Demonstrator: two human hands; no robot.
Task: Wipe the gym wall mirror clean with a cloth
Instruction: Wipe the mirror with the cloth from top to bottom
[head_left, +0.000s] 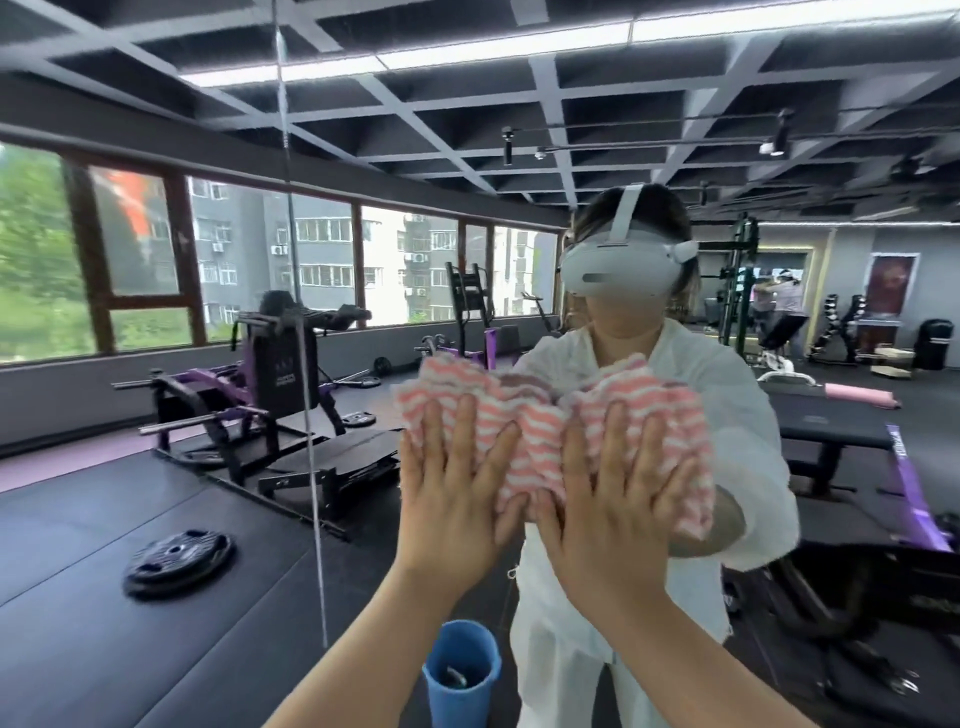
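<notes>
Mirror (156, 519) under striped cloth (535, 431) — blue bucket (462, 670) below, contents unclear

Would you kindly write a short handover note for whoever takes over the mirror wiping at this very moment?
Left hand: flat, fingers straight, pressing the pink-and-white striped cloth against the wall mirror.
Right hand: the same, beside it on the cloth.
Blue plastic bucket: low down, below the hands.
Done: cloth is on the glass at chest height; how much is wiped cannot be told.
Left: wipe the remaining glass, including beyond the vertical seam.
</notes>
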